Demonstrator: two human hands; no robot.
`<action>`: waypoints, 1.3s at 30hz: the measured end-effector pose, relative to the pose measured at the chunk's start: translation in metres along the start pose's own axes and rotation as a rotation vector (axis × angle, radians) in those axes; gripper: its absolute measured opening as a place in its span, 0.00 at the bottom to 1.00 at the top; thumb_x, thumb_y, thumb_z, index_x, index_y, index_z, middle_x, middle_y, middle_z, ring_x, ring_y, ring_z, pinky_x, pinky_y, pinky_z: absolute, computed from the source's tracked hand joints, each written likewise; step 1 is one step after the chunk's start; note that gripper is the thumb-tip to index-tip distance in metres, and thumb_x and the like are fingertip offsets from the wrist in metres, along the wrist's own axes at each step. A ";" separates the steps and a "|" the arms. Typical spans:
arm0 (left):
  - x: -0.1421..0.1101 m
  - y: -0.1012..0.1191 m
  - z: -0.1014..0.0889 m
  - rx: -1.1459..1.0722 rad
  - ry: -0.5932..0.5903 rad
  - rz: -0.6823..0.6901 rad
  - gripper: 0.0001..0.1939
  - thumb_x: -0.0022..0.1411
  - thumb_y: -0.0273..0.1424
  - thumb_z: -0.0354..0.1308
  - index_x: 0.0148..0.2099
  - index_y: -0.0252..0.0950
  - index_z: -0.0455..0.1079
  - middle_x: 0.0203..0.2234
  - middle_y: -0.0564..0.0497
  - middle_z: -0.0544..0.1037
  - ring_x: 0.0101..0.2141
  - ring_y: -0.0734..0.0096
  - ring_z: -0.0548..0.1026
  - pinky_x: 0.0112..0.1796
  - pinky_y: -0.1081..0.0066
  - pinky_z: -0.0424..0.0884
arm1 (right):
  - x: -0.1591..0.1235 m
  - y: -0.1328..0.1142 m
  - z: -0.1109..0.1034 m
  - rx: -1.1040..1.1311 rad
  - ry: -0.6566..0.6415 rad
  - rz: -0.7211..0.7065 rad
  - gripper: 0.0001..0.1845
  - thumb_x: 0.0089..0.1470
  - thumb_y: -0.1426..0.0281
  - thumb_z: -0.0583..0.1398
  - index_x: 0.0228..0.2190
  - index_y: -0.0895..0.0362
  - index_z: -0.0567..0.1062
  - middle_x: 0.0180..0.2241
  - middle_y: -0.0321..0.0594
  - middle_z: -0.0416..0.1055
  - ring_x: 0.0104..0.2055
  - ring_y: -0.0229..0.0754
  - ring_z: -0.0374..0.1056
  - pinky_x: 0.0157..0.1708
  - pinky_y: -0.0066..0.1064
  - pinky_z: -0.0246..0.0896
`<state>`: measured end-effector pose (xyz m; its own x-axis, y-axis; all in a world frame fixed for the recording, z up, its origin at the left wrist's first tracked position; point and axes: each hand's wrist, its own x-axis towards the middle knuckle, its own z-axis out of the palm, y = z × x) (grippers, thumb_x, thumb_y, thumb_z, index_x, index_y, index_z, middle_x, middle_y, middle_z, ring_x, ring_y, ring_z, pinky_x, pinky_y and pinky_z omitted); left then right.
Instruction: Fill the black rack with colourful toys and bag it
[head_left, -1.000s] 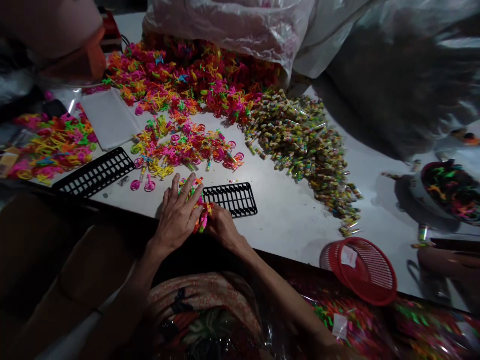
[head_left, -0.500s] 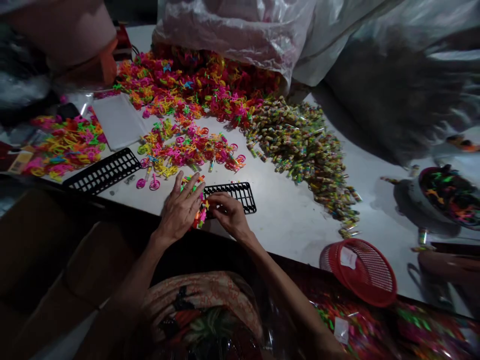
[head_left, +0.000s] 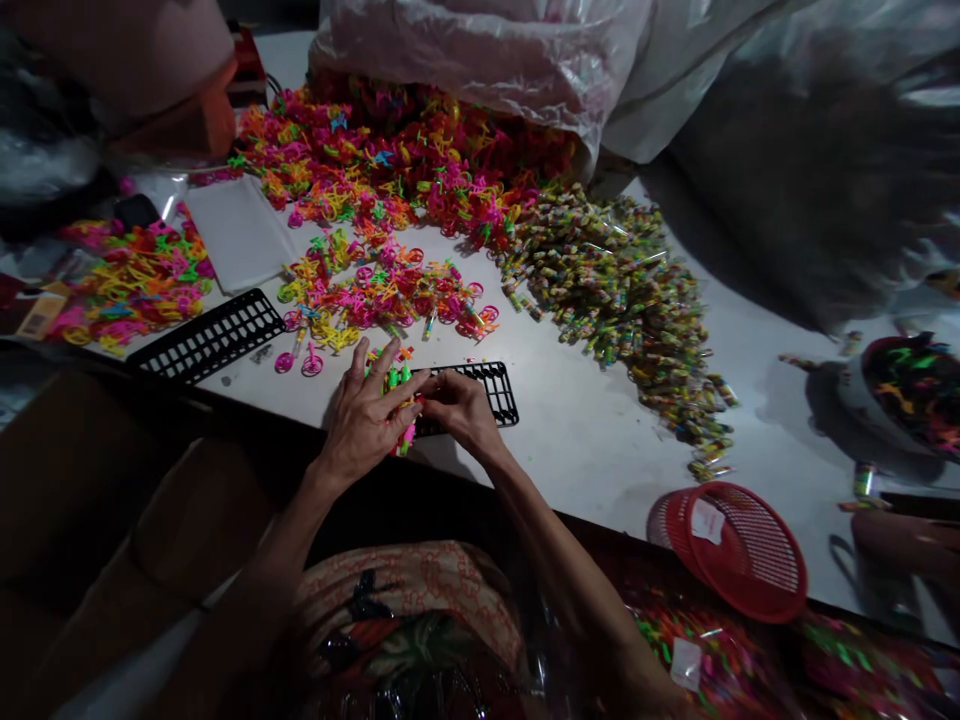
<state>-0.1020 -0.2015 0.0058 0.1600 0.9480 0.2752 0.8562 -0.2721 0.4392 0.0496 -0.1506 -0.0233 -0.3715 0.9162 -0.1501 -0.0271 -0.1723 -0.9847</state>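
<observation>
My left hand [head_left: 371, 415] rests on a cluster of small neon plastic toys [head_left: 397, 378] standing in the left end of a black slotted rack [head_left: 491, 388]. Its fingers are spread over them. Beside it, my right hand [head_left: 459, 403] pinches at the toys where the filled part meets the bare slots; what its fingertips grip is too small to name. Just beyond the rack lies a loose scatter of pink, yellow and orange toy pieces [head_left: 382, 295].
A second black rack [head_left: 206, 337] lies at left beside a white pad [head_left: 240, 233]. A big heap of neon pieces [head_left: 405, 160] spills from a clear bag [head_left: 487, 50]. Small wrapped tubes [head_left: 622, 290] spread at right. Red mesh baskets [head_left: 731, 550] sit at the near edge, a bowl [head_left: 911, 385] far right.
My right hand has moved up from the table edge onto the rack beside the toys. The left hand has stayed on the cluster.
</observation>
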 end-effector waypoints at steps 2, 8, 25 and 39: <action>0.000 0.001 0.001 -0.022 0.008 0.014 0.15 0.65 0.35 0.50 0.48 0.45 0.75 0.64 0.52 0.58 0.67 0.53 0.39 0.60 0.46 0.54 | -0.001 0.004 0.004 0.062 0.015 0.049 0.06 0.35 0.71 0.62 0.21 0.58 0.71 0.20 0.31 0.68 0.23 0.33 0.61 0.26 0.25 0.57; 0.001 0.007 0.002 -0.042 0.046 -0.014 0.14 0.64 0.32 0.50 0.34 0.39 0.76 0.62 0.50 0.62 0.67 0.54 0.39 0.61 0.48 0.54 | 0.009 0.001 -0.015 -0.122 -0.121 0.208 0.12 0.34 0.69 0.64 0.27 0.60 0.76 0.23 0.33 0.71 0.24 0.35 0.63 0.26 0.27 0.58; 0.004 0.017 -0.002 0.160 -0.052 0.040 0.14 0.66 0.32 0.47 0.42 0.41 0.75 0.59 0.47 0.67 0.64 0.47 0.52 0.55 0.41 0.57 | 0.054 -0.059 -0.074 -1.436 0.188 0.113 0.14 0.56 0.70 0.54 0.39 0.57 0.78 0.43 0.46 0.73 0.43 0.44 0.69 0.35 0.29 0.57; 0.005 0.015 0.001 0.093 -0.008 -0.011 0.15 0.66 0.33 0.45 0.36 0.39 0.73 0.60 0.46 0.67 0.64 0.48 0.53 0.54 0.46 0.60 | 0.018 -0.033 -0.073 -1.407 -0.011 0.117 0.12 0.56 0.73 0.53 0.38 0.58 0.75 0.40 0.49 0.71 0.39 0.46 0.69 0.32 0.31 0.55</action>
<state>-0.0874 -0.2007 0.0131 0.1538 0.9524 0.2633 0.8999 -0.2450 0.3608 0.1113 -0.1020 -0.0002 -0.3142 0.9181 -0.2418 0.9374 0.2596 -0.2321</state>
